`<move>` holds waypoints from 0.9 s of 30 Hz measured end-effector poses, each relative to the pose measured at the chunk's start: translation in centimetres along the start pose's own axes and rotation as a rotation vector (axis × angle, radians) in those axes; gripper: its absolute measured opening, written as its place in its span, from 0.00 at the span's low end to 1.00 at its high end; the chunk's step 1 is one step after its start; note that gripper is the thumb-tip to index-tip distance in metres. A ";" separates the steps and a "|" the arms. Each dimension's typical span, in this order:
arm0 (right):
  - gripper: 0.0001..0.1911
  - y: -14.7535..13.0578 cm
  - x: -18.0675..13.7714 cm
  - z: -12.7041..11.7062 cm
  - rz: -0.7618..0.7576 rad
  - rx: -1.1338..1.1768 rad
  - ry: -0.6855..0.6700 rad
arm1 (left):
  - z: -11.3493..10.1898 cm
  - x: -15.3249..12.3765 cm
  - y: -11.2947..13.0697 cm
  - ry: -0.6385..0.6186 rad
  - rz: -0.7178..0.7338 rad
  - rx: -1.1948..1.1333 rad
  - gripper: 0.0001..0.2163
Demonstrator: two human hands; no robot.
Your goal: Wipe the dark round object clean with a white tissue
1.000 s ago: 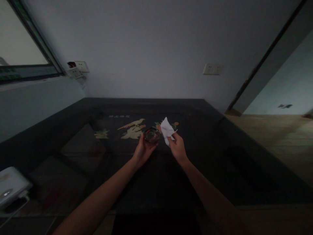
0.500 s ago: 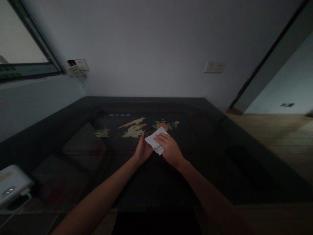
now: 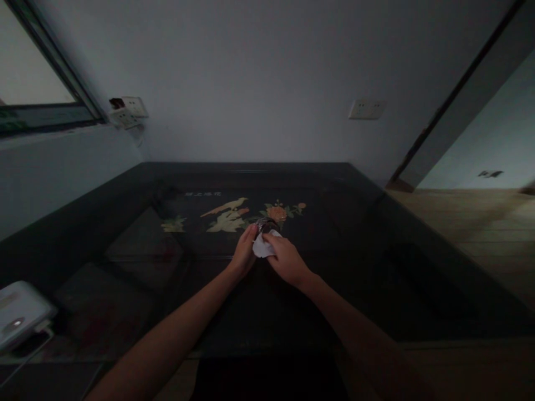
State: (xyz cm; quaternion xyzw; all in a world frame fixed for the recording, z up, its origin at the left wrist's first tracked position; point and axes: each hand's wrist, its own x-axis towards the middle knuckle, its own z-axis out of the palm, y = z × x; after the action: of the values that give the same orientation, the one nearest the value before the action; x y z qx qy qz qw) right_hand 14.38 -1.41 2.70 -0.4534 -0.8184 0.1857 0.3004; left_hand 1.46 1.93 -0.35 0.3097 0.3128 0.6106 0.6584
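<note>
A small clear glass [image 3: 264, 225] is held over the dark glass-topped table [image 3: 334, 267], above its bird-and-flower picture. My left hand [image 3: 243, 254] is wrapped round the glass from the left. My right hand [image 3: 284, 259] is closed on a white tissue [image 3: 262, 247] and presses it against the near side of the glass. Most of the glass is hidden behind the tissue and my fingers; only its rim shows.
A white device [image 3: 19, 312] with a cable lies at the table's left near edge. Wall sockets [image 3: 125, 110] sit by the window at the left, another socket [image 3: 366, 108] on the back wall. A doorway and wooden floor [image 3: 480, 223] open to the right.
A second ago the tissue was held up to the right of the glass. My right hand brought it over the glass and now has it bunched smaller against it. The view has tilted down slightly.
</note>
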 end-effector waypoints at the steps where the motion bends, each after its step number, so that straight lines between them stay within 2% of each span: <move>1: 0.24 0.0 0.1 0.1 0.034 0.104 0.025 | 0.0 -0.1 0.0 -0.021 -0.011 0.004 0.13; 8: 0.16 0.9 0.9 1.4 0.294 0.992 0.231 | 0.8 -0.9 0.4 -0.112 -0.067 -0.029 0.15; 11: 0.16 1.0 1.1 1.5 0.306 1.078 0.238 | 0.9 -1.0 0.5 -0.108 -0.081 -0.024 0.15; 13: 0.17 0.8 0.9 1.3 0.248 0.925 0.180 | 0.8 -1.0 0.5 -0.090 -0.075 -0.023 0.14; 17: 0.21 0.1 0.2 1.0 0.079 0.406 0.051 | 0.3 -0.5 0.1 -0.041 -0.054 -0.034 0.13; 21: 0.26 -0.1 -0.3 0.7 -0.012 -0.045 -0.064 | -0.1 -0.1 0.0 0.031 -0.067 -0.052 0.09; 24: 0.23 -0.2 -0.2 0.1 -0.073 -0.254 -0.152 | 0.1 -0.2 0.2 0.006 -0.079 -0.020 0.09; 27: 0.20 -0.5 0.1 -0.4 -0.117 -0.398 -0.171 | 0.6 -0.5 0.5 -0.015 -0.096 -0.005 0.10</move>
State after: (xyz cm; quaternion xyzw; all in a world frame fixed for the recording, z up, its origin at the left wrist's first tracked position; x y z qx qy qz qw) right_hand 14.29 -1.61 3.30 -0.4379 -0.8864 0.0406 0.1448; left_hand 1.59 1.41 0.40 0.2970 0.3208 0.5769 0.6900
